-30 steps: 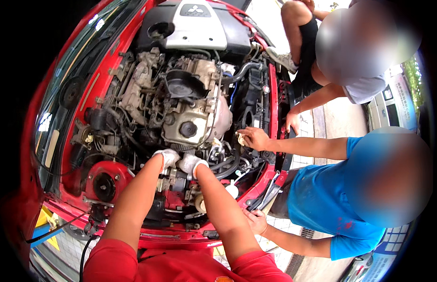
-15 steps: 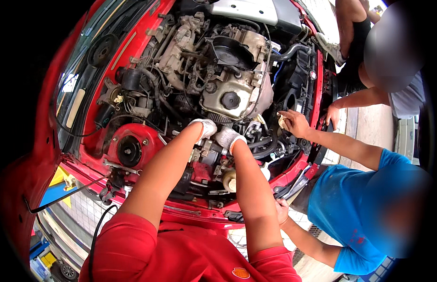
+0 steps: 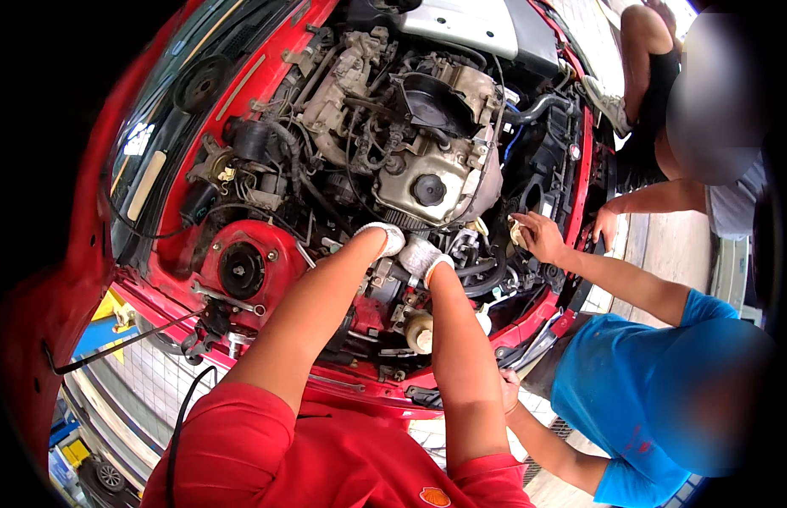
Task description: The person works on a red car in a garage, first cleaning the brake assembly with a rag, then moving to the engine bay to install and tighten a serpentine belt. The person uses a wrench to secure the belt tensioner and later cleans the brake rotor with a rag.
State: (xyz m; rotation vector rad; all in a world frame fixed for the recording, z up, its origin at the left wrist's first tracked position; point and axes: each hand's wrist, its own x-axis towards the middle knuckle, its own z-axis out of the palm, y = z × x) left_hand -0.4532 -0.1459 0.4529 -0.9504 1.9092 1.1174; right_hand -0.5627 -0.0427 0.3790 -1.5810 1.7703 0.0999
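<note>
In the head view, my left hand (image 3: 383, 238) and my right hand (image 3: 421, 258) wear white knit gloves and sit close together deep in the engine bay, below the silver valve cover (image 3: 423, 173). Both are curled down by a ribbed belt (image 3: 402, 218); whatever their fingers hold is hidden. Just below my right hand are a metal component (image 3: 383, 279) and a beige round reservoir (image 3: 418, 334). The red strut tower (image 3: 277, 271) lies left of my left forearm.
A co-worker in blue (image 3: 609, 381) leans on the right, one hand (image 3: 542, 241) holding a pale cloth in the bay, the other by the front edge. A second person (image 3: 715, 203) squats behind. A hood prop rod (image 3: 122, 343) slants at left, near a spanner (image 3: 228, 300) beside the strut tower.
The view has swung so that the engine, my hands and both people appear further right. My gloved hands have stayed at the same spot in the bay, below the valve cover.
</note>
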